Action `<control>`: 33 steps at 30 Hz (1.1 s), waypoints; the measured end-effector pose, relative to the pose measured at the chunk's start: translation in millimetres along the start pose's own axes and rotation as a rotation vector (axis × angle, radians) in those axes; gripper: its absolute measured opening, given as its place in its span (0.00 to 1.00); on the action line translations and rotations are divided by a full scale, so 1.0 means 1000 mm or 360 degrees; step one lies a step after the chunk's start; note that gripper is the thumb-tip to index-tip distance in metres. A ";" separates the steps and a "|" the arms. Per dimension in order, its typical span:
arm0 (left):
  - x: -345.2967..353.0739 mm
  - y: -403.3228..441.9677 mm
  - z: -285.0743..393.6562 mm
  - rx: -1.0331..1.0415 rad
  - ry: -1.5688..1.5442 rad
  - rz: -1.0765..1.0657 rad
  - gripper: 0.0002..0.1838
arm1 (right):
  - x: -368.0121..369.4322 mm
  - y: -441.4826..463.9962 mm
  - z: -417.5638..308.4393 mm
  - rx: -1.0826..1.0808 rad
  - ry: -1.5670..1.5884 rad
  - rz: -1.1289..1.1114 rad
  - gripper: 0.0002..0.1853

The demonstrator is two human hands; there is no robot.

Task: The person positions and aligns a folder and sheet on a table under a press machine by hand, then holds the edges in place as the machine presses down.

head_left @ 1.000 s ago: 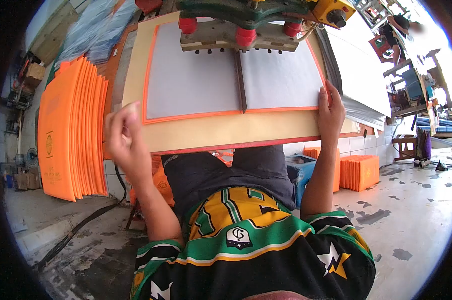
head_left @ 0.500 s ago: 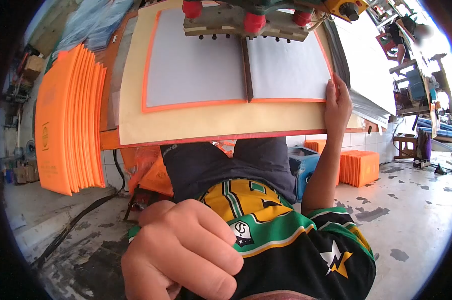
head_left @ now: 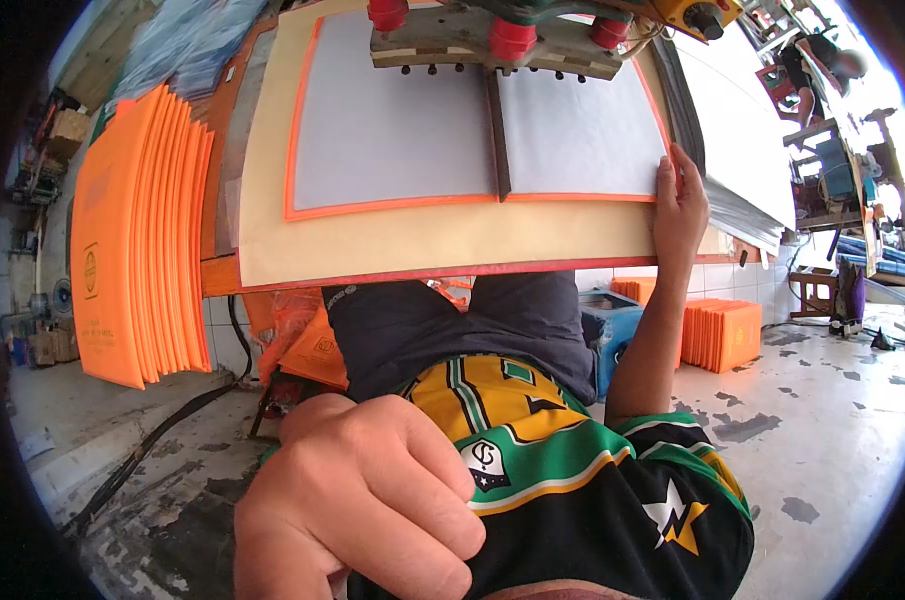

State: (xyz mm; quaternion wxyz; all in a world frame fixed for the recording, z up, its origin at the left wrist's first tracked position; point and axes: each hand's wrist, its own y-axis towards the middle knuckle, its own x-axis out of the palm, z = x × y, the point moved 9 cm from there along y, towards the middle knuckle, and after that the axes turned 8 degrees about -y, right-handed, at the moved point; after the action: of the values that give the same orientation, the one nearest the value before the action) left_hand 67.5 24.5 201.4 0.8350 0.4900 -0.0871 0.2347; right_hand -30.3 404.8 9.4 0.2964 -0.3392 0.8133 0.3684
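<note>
An opened orange folder (head_left: 402, 130) with a pale inside lies flat on a cream board (head_left: 442, 240). A dark narrow bar (head_left: 500, 140) runs down its middle, below a machine head (head_left: 502, 40) with red cylinders. At the folder's lower right corner, my right hand (head_left: 682, 205) has its thumb and fingers at the edge, with a bit of orange showing between them. My left hand (head_left: 362, 490) is raised close to the camera before my chest, fingers curled closed; whatever may be inside is hidden.
Orange folders (head_left: 137, 240) stand in a thick row at the left of the table. White sheets (head_left: 737, 130) are stacked at the right. More orange folders (head_left: 720, 335) and a blue bin (head_left: 607, 335) are on the floor below. A person (head_left: 817, 75) is at the far right.
My left hand has shifted very slightly left and down. My right hand stays at the folder's corner, and the folder lies as before.
</note>
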 end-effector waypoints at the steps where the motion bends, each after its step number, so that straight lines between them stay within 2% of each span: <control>1: 0.001 0.000 0.001 0.0008 0.0018 0.0006 0.20 | 0.000 0.000 0.000 -0.0002 -0.0001 0.0001 0.21; 7: 0.001 -0.001 0.008 0.0066 0.0138 0.0134 0.21 | 0.001 0.001 0.003 -0.0025 -0.0030 0.0018 0.21; 13: 0.005 -0.005 0.003 0.0005 0.0139 -0.0019 0.18 | 0.001 0.000 0.003 -0.0016 0.0036 0.0013 0.24; 16: 0.001 -0.003 0.007 0.0194 0.0201 0.0176 0.16 | 0.001 0.001 0.003 -0.0015 0.0035 -0.0009 0.24; 17: 0.007 0.008 0.004 0.0075 0.0203 0.0017 0.05 | -0.001 0.000 0.000 -0.0023 0.0027 -0.0005 0.24; 18: 0.014 0.013 0.001 -0.0046 0.0206 -0.0141 0.20 | -0.002 -0.001 -0.003 -0.0031 0.0021 -0.0002 0.24; 22: 0.013 0.009 0.001 -0.0162 0.0275 -0.0115 0.20 | -0.002 0.000 -0.003 -0.0034 -0.0019 0.0018 0.24; 24: -0.002 -0.006 0.007 -0.0199 0.0483 0.0061 0.27 | 0.001 -0.003 0.001 0.0000 0.0038 -0.0011 0.24; 25: -0.010 -0.014 0.020 -0.0096 0.0789 0.0074 0.36 | -0.001 -0.002 0.000 0.0011 0.0035 0.0013 0.24; 26: -0.012 -0.029 0.031 0.0379 0.0944 0.0215 0.17 | -0.001 -0.002 -0.001 0.0019 0.0049 -0.0005 0.24; 27: -0.011 -0.050 0.041 0.0859 0.1082 0.0360 0.09 | -0.001 -0.002 -0.002 0.0027 0.0066 -0.0025 0.24; 29: -0.010 -0.065 0.044 0.0973 0.1607 0.0545 0.16 | -0.003 -0.003 -0.002 0.0049 0.0108 0.0014 0.23; 31: -0.034 -0.096 0.064 0.0716 0.2136 0.0520 0.20 | -0.001 -0.002 0.001 0.0059 0.0054 -0.0008 0.23; 33: -0.088 -0.117 0.083 0.0225 0.2540 0.1220 0.21 | -0.004 -0.004 -0.002 0.0099 0.0090 -0.0022 0.22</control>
State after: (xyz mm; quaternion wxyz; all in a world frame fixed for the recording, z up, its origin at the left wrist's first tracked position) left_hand 52.9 -122.1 119.6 0.4788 0.1679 0.3777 0.7745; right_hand -25.3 403.2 12.0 0.2862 -0.3456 0.8300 0.3312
